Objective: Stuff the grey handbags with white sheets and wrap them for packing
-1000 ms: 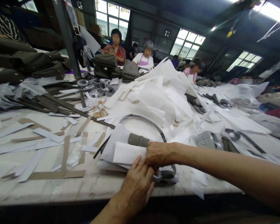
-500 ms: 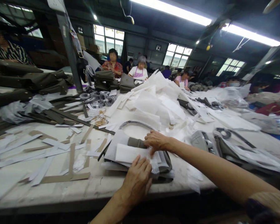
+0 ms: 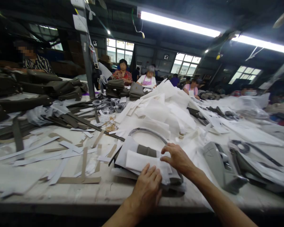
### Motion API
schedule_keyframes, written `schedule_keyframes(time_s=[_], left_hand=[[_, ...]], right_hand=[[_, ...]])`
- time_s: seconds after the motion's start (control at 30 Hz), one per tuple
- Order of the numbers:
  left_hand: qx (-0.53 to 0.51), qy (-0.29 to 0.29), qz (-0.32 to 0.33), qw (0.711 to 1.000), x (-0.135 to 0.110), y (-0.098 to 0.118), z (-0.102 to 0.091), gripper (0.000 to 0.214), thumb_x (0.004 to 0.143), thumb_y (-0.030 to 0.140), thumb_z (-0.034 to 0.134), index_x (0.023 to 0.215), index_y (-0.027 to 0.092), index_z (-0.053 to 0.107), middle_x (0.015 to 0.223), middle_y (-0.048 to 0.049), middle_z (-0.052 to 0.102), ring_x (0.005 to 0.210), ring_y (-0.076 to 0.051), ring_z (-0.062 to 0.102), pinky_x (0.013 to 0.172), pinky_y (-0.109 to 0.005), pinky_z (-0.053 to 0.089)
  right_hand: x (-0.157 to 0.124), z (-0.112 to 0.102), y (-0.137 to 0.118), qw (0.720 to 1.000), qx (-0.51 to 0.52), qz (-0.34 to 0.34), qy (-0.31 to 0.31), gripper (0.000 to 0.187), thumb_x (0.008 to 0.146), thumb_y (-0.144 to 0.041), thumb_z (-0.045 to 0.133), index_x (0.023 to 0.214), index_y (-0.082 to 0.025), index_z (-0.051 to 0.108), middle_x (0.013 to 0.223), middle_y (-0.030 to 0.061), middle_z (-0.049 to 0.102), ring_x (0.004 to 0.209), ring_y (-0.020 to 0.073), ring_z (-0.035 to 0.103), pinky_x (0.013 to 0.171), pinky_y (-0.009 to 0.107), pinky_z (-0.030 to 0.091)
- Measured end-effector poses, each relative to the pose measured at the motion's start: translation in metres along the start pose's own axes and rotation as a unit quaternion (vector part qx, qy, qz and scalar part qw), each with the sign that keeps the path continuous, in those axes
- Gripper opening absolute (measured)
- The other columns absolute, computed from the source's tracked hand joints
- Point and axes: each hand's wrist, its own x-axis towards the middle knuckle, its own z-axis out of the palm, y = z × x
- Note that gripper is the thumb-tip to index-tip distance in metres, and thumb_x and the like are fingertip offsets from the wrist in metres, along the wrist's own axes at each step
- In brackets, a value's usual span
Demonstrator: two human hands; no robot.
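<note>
In front of me on the table lies a dark olive bag (image 3: 146, 151), largely covered by translucent wrapping, its curved wrapped handle (image 3: 153, 130) arching away from me. A folded white foam sheet (image 3: 137, 159) rests across it. My left hand (image 3: 146, 187) presses on the sheet's near edge with fingers stretched out. At the bag's right side hovers my right hand (image 3: 178, 159), thumb and forefinger apart and curved, with nothing visible between them. Clear plastic film (image 3: 166, 176) lies beside the sheet, partly hidden by my hands.
A grey tape dispenser (image 3: 216, 164) stands to the right. Behind the bag rises a heap of white sheets (image 3: 165, 104). Paper and brown strips (image 3: 84, 164) lie scattered at left, near dark straps (image 3: 71, 119) and stacked bags (image 3: 54, 90). Several people work across the table.
My right hand has come off the olive patch of the bag and moved right, its fingers opening. The left hand still presses on the foam sheet. The whole view has shifted.
</note>
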Motion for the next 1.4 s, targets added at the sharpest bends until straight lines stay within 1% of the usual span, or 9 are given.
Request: schedule_keyframes(time_s=[0.13,0.3,0.37,0.47,0.57,0.7,0.97,1.23,1.4], left_hand=[[0.009,0.005,0.016,1.0,0.001,0.001,0.001,0.039,0.09,0.026,0.055,0.127,0.014,0.053,0.125,-0.011,0.065,0.126,-0.024,0.054,0.119,-0.045,0.029],[0.032,0.003,0.101,0.994,-0.003,-0.019,-0.035,0.033,0.098,0.022,0.043,0.128,0.013,0.055,0.129,-0.0099,0.063,0.13,-0.02,0.05,0.119,-0.038,0.029],[0.06,0.007,0.069,0.996,-0.01,-0.037,-0.061,0.034,0.096,0.018,0.045,0.129,0.017,0.055,0.13,-0.0075,0.063,0.13,-0.02,0.05,0.12,-0.043,0.027],[0.099,-0.011,0.009,0.995,-0.018,-0.066,-0.093,0.045,0.09,0.027,0.061,0.134,0.026,0.053,0.138,-0.0059,0.058,0.137,-0.032,0.041,0.116,-0.065,0.022],[0.063,-0.031,-0.044,0.997,-0.022,-0.087,-0.107,0.05,0.085,0.031,0.071,0.132,0.028,0.056,0.14,-0.007,0.056,0.138,-0.034,0.041,0.11,-0.062,0.036],[0.023,-0.015,-0.094,0.995,-0.023,-0.08,-0.103,0.04,0.088,0.029,0.067,0.127,0.027,0.061,0.138,-0.0077,0.058,0.134,-0.028,0.048,0.108,-0.05,0.045],[0.043,-0.01,-0.133,0.99,-0.035,-0.014,-0.077,0.034,0.093,0.024,0.057,0.125,0.033,0.062,0.132,-0.0024,0.064,0.125,-0.032,0.056,0.094,-0.057,0.054],[-0.012,-0.013,-0.194,0.981,-0.022,-0.028,-0.077,0.024,0.087,0.018,0.061,0.107,0.028,0.068,0.127,-0.003,0.066,0.116,-0.025,0.063,0.098,-0.046,0.052],[0.052,0.051,-0.144,0.987,-0.02,-0.02,-0.073,0.019,0.083,0.01,0.057,0.093,0.023,0.065,0.122,-0.0062,0.066,0.125,-0.033,0.053,0.104,-0.061,0.039]], right_hand=[[-0.027,0.038,-0.023,0.987,0.136,-0.022,0.083,0.033,0.096,-0.04,0.051,0.121,-0.024,0.065,0.123,0.0074,0.068,0.114,0.025,0.063,0.099,0.039,0.05],[-0.047,0.089,-0.02,0.989,0.046,-0.087,0.114,0.043,0.102,-0.039,0.036,0.135,-0.021,0.058,0.14,0.0082,0.058,0.127,0.0254,0.055,0.108,0.045,0.046],[-0.048,0.093,-0.02,0.986,-0.001,-0.106,0.125,0.048,0.1,-0.044,0.042,0.141,-0.022,0.051,0.143,0.0085,0.055,0.129,0.0263,0.054,0.108,0.046,0.046],[-0.047,0.092,-0.026,0.982,-0.071,-0.122,0.128,0.063,0.095,-0.053,0.051,0.15,-0.025,0.037,0.15,0.0087,0.046,0.134,0.0308,0.047,0.108,0.052,0.043],[-0.047,0.093,-0.033,0.978,-0.115,-0.112,0.135,0.065,0.095,-0.051,0.053,0.153,-0.029,0.031,0.153,0.0083,0.042,0.137,0.034,0.043,0.109,0.058,0.038],[-0.049,0.09,-0.028,0.981,-0.119,-0.107,0.113,0.064,0.093,-0.048,0.057,0.151,-0.032,0.034,0.152,0.0074,0.045,0.136,0.0347,0.044,0.109,0.058,0.036],[-0.057,0.053,-0.025,0.993,-0.051,-0.097,0.04,0.08,0.075,-0.062,0.072,0.142,-0.025,0.048,0.146,0.0118,0.051,0.134,0.0344,0.046,0.109,0.055,0.039],[-0.05,0.076,-0.055,0.993,-0.049,-0.087,0.06,0.068,0.083,-0.061,0.065,0.14,-0.027,0.049,0.139,0.0079,0.059,0.126,0.0319,0.053,0.11,0.056,0.036],[-0.055,0.081,-0.057,0.991,-0.077,-0.079,0.079,0.07,0.081,-0.058,0.07,0.139,-0.026,0.05,0.137,0.0094,0.059,0.124,0.0324,0.053,0.108,0.055,0.037]])
